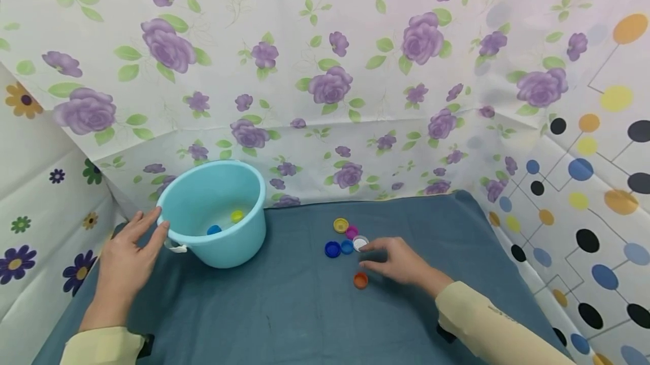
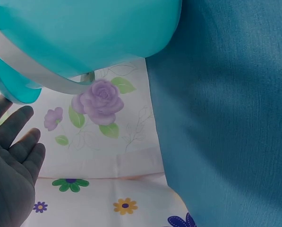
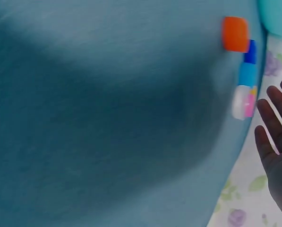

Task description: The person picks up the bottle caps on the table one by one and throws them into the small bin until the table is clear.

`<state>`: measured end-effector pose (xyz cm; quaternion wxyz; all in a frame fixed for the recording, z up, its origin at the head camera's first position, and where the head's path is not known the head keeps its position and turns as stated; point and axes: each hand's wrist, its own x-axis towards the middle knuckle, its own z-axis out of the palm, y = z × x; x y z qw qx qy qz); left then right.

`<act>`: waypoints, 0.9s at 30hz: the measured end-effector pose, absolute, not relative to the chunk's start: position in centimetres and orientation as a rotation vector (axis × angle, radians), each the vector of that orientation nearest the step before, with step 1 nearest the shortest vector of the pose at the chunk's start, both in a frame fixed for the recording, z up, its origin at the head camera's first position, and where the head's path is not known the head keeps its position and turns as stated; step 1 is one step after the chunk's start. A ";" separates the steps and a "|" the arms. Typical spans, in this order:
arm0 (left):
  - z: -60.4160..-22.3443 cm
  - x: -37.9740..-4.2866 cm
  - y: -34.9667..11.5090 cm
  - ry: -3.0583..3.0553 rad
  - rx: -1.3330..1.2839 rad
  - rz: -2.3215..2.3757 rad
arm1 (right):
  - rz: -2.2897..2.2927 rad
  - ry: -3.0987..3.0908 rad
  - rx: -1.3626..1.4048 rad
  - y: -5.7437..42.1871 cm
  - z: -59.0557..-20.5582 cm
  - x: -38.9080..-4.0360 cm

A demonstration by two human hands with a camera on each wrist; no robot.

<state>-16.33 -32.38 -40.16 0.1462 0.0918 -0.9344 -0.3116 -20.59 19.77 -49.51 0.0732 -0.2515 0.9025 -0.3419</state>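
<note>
In the head view my left hand (image 1: 129, 260) rests its fingertips on the left rim of a light blue bucket (image 1: 228, 249). The left wrist view shows that hand's lower fingers loosely extended beneath the rim, beside the white handle (image 2: 34, 71). A blue bottle cap (image 1: 214, 229) and a yellow bottle cap (image 1: 237, 216) lie inside the bucket. My right hand (image 1: 398, 260) reaches in from the right, index fingertip at the edge of a white bottle cap (image 1: 360, 242), thumb apart from it. Next to the white cap are a pink cap (image 1: 352, 232) and a light blue cap (image 1: 347, 247).
A dark blue cap (image 1: 332, 249) and a yellow cap (image 1: 341, 225) belong to the same cluster. An orange cap (image 1: 360, 280) lies nearer to me. A blue-grey cloth (image 1: 284, 314) covers the table. Flowered sheeting (image 1: 304, 105) rises behind, with a dotted sheet (image 1: 594, 201) at right.
</note>
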 end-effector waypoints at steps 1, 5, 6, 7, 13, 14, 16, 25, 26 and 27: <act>-40.1 -16.3 -32.4 -2.687 0.262 -0.897 | -1.003 2.719 -0.762 19.9 -49.7 -20.4; -40.0 -16.4 -32.3 -2.673 0.255 -0.899 | -0.921 2.742 -0.802 20.3 -50.3 -19.7; -40.0 -16.4 -32.2 -2.673 0.252 -0.899 | -0.900 2.747 -0.816 20.4 -50.5 -19.6; -39.9 -16.3 -32.2 -2.671 0.250 -0.897 | -0.887 2.744 -0.824 20.4 -50.6 -19.4; -39.9 -16.3 -32.3 -2.677 0.244 -0.885 | -0.835 2.689 -0.877 20.5 -51.5 -19.0; -40.0 -16.3 -32.3 -2.678 0.244 -0.887 | -0.827 2.680 -0.885 20.5 -51.7 -19.0; -40.0 -16.3 -32.4 -2.679 0.245 -0.885 | -0.807 2.671 -0.902 20.4 -51.9 -19.1; -40.0 -16.4 -32.4 -2.675 0.242 -0.860 | -0.803 2.657 -0.916 20.2 -52.4 -19.4; -40.0 -16.4 -32.4 -2.674 0.241 -0.858 | -0.811 2.654 -0.919 20.2 -52.5 -19.4; -40.0 -16.4 -32.4 -2.674 0.241 -0.855 | -0.819 2.651 -0.920 20.2 -52.5 -19.4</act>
